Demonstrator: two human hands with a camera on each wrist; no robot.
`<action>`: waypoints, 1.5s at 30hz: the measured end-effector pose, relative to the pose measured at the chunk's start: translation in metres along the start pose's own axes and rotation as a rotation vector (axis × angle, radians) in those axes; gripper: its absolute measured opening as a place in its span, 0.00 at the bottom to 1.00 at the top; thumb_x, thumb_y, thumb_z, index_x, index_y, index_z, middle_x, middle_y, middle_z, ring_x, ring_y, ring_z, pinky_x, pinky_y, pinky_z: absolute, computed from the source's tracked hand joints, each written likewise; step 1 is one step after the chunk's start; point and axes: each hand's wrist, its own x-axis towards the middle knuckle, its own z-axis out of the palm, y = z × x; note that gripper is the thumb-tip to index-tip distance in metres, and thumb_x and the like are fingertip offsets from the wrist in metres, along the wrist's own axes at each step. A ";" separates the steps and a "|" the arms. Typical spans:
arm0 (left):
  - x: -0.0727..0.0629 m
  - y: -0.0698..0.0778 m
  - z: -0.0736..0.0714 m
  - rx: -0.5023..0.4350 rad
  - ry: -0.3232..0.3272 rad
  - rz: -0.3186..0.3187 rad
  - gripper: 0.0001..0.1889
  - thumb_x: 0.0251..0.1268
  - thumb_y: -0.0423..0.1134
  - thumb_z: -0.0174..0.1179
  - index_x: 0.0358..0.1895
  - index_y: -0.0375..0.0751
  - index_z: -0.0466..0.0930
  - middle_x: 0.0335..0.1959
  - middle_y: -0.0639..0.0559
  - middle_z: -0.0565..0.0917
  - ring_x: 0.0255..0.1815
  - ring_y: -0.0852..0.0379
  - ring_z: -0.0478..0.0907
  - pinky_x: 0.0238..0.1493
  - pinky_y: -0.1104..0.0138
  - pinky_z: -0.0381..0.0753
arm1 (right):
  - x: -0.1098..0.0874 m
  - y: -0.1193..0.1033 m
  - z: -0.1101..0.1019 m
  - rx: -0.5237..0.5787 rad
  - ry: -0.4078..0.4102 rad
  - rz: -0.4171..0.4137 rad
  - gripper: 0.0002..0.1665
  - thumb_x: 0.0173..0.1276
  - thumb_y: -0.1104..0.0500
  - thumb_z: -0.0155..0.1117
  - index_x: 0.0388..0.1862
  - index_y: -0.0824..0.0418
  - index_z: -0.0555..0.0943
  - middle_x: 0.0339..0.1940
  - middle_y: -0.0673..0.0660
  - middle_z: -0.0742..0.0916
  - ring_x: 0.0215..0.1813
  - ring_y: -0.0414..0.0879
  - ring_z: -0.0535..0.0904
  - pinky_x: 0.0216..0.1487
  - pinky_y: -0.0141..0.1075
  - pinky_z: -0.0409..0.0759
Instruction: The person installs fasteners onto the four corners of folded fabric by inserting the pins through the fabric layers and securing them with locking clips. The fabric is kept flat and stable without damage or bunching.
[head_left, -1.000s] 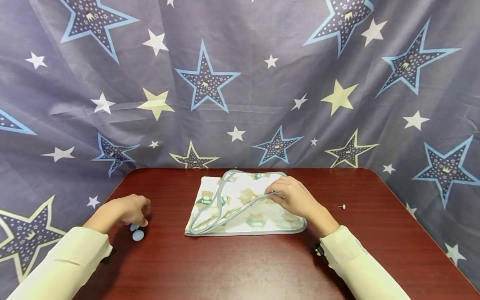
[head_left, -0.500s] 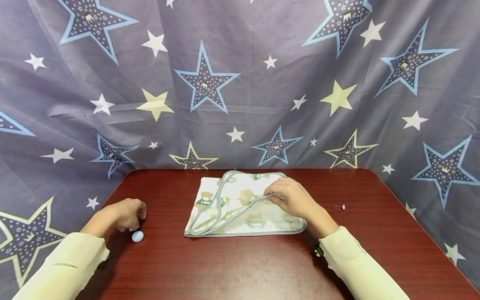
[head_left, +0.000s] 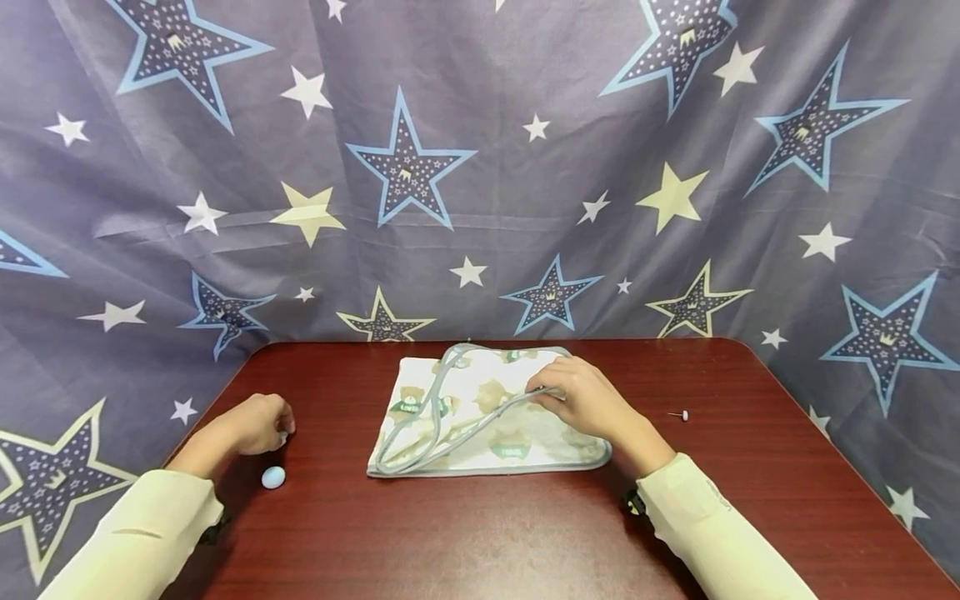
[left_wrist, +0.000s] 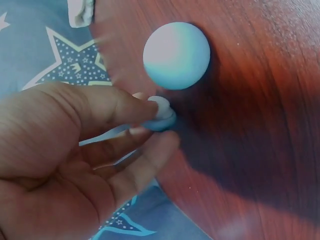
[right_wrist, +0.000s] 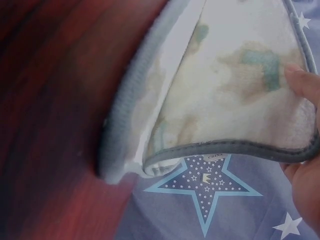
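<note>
The head view shows, at the far left, a pale cream sleeve [head_left: 135,533] running to the left hand [head_left: 258,423], which is low over the left side of the dark red wood-grained bench [head_left: 480,537]. This hand pinches a small blue-and-white piece [left_wrist: 162,116]; in the left wrist view the thumb presses its white part, a fingertip shows just behind, and the remaining fingers reach out loosely below the blue part. Nearer the person, just beside the hand, a smooth light-blue disc [head_left: 273,477] lies on the bench, rounded on top and touched by neither of the hands. Well to the right of it, around the middle of the bench and toward its far edge, is a white cloth [head_left: 450,417] printed with tan bears and green patches, edged in grey-blue trim and folded over itself. The right hand [head_left: 581,396] grips the upper layer by its trimmed edge and holds that edge raised; in the right wrist view the thumb lies on the printed face, fingers show below the trim, and a small tag [right_wrist: 216,157] reads "CHINA". Beyond the right sleeve [head_left: 712,521], a pin [head_left: 684,416] with a white head lies on the bench, its thin shaft pointing left. Behind everything hangs a grey-purple curtain [head_left: 495,167] patterned with stars.
</note>
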 end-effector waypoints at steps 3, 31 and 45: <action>0.001 -0.002 0.003 -0.032 -0.002 0.004 0.08 0.49 0.27 0.67 0.31 0.43 0.83 0.24 0.58 0.76 0.29 0.58 0.71 0.33 0.63 0.72 | 0.001 0.000 0.000 0.004 0.002 -0.002 0.10 0.58 0.63 0.79 0.37 0.55 0.87 0.34 0.46 0.89 0.39 0.42 0.84 0.44 0.40 0.79; 0.073 0.098 -0.025 -0.453 0.444 0.045 0.10 0.65 0.34 0.67 0.48 0.39 0.86 0.38 0.48 0.90 0.40 0.54 0.87 0.43 0.63 0.82 | 0.000 0.000 0.000 -0.001 0.004 -0.013 0.09 0.59 0.63 0.78 0.37 0.55 0.87 0.35 0.46 0.89 0.40 0.43 0.84 0.44 0.40 0.80; 0.111 0.170 -0.004 -0.651 0.439 0.089 0.10 0.64 0.33 0.69 0.48 0.39 0.88 0.41 0.48 0.90 0.42 0.52 0.87 0.42 0.63 0.84 | 0.000 0.002 0.000 -0.003 0.003 -0.027 0.09 0.60 0.63 0.77 0.37 0.55 0.87 0.34 0.46 0.89 0.40 0.43 0.84 0.43 0.40 0.79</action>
